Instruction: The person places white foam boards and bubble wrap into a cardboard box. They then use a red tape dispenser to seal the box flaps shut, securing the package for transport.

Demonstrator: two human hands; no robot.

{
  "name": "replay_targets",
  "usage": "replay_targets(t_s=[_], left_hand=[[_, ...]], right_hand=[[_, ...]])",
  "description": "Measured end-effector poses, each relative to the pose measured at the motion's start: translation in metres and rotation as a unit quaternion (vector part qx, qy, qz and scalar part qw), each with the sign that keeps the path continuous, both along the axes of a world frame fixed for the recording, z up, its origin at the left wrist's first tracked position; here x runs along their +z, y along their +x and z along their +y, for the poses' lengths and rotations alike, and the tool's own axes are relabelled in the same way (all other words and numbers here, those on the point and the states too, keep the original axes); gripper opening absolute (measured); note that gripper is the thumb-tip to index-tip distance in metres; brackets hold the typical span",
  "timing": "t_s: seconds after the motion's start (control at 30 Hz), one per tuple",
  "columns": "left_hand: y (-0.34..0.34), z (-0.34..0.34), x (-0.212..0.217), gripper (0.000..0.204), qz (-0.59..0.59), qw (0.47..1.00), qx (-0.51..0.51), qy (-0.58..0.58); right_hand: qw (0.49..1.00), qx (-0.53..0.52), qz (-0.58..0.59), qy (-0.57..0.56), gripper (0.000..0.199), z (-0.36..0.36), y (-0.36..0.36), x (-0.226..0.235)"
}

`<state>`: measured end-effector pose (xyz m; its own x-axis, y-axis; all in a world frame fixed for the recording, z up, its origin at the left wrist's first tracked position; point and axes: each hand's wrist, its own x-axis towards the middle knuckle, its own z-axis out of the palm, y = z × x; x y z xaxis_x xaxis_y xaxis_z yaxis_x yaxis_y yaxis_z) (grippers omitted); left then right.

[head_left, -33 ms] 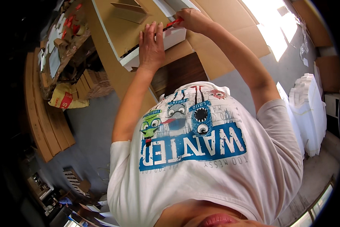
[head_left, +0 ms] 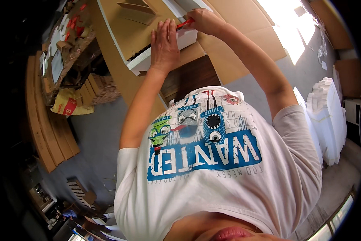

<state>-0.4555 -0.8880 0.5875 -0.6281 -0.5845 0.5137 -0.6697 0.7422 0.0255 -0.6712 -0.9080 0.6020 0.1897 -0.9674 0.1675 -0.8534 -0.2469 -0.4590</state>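
Observation:
A slim red-handled tool [head_left: 185, 24] is gripped in my right hand [head_left: 204, 21], at the right end of the white foam piece's near edge. Its working tip is too small to make out. My left hand [head_left: 164, 48] lies flat with its fingers stretched out, just left of the tool. Under those fingers is a brown cardboard sheet [head_left: 132, 40], set within the white foam edging [head_left: 138, 64]. On that sheet, farther away, stands a folded cardboard piece [head_left: 138, 12].
More flat cardboard [head_left: 232, 44] spreads to the right. At left are a cluttered side table [head_left: 56, 68], a yellow and red bag [head_left: 70, 103] and long brown boards [head_left: 48, 124]. Stacked white foam sheets [head_left: 325, 120] stand on the right.
My left hand has slid slightly right and farther away along the cardboard, closer to the tool. My right hand and the tool have stayed almost in place.

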Motion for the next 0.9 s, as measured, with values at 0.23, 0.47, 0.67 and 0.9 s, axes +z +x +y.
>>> replay_targets(t_s=[0.23,0.47,0.67,0.9], left_hand=[[-0.027,-0.032,-0.033,0.038,0.001,0.997,0.053,-0.059],[-0.026,-0.037,-0.041,0.017,0.12,0.989,0.047,-0.071],[-0.033,-0.029,-0.013,0.018,0.163,0.986,0.019,0.002],[-0.021,-0.043,-0.028,0.02,0.191,0.98,0.009,0.048]], right_hand=[[0.99,0.018,0.072,-0.122,0.015,0.043,0.034,0.041],[0.979,0.084,-0.138,-0.121,0.014,0.1,0.052,0.007],[0.949,0.017,0.292,-0.122,0.063,0.134,0.037,-0.137],[0.959,0.127,0.207,0.149,0.045,0.135,0.037,-0.159]])
